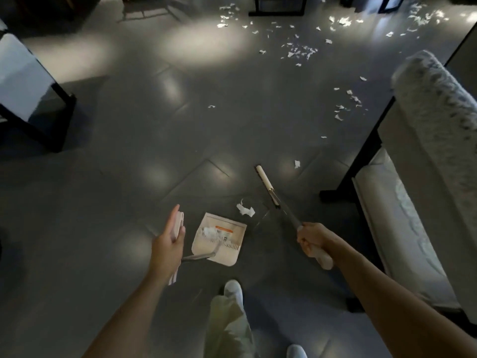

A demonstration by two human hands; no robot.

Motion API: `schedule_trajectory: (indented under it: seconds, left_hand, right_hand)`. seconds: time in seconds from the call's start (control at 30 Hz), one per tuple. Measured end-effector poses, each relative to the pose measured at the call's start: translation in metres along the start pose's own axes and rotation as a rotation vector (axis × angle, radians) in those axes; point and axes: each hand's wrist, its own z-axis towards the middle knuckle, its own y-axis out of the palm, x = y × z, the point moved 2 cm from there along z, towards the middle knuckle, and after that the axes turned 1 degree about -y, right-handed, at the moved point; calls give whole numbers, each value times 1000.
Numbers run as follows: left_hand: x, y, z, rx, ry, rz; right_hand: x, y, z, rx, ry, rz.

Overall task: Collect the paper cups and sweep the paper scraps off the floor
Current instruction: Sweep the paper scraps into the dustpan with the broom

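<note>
A beige dustpan (227,251) sits on the grey floor just ahead of my feet, with white paper scraps (210,231) inside it. My left hand (167,244) holds the top of the dustpan's long handle (178,226). My right hand (311,240) grips the pale handle of a broom (267,186), whose narrow head rests on the floor to the right of the pan. A crumpled paper scrap (245,209) lies between the pan's mouth and the broom head. More scraps (299,51) are scattered farther away. No paper cup is in view.
A light sofa (426,177) with a black frame runs along the right side. A dark table or chair (28,94) stands at the left. Black furniture legs (278,9) stand at the far end among the scraps. My feet (233,288) are right behind the dustpan.
</note>
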Motion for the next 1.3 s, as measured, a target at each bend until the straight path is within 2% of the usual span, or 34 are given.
schedule_trajectory:
  seconds: [0.17, 0.33, 0.43, 0.5, 0.67, 0.7, 0.87, 1.03, 1.2, 1.3]
  left_hand:
    - [8, 9, 95, -211, 59, 5]
    - [8, 10, 168, -304, 86, 70]
    - [10, 11, 190, -300, 114, 72]
    - [10, 12, 200, -288, 133, 69]
    - [16, 7, 217, -321, 140, 47]
    - [20, 6, 221, -325, 148, 35]
    - [55, 18, 253, -343, 222, 7]
    - [106, 55, 296, -298, 308, 78]
    - [161, 110, 355, -336, 374, 92]
    - [192, 150, 396, -360, 388, 153]
  right_hand:
    - [-46, 25, 43, -19, 58, -34]
    - [-81, 58, 57, -99, 70, -217]
    - [-96, 79, 47, -208, 84, -235]
    - [-105, 85, 37, -274, 109, -171]
    - [-129, 50, 23, -308, 244, 361]
    - [-132, 38, 21, -306, 215, 315]
    - [-153, -5, 29, -167, 109, 235]
    - [-181, -55, 71, 98, -17, 153]
    - [-207, -116, 137, 248, -16, 148]
    - [-220, -154, 178, 282, 25, 98]
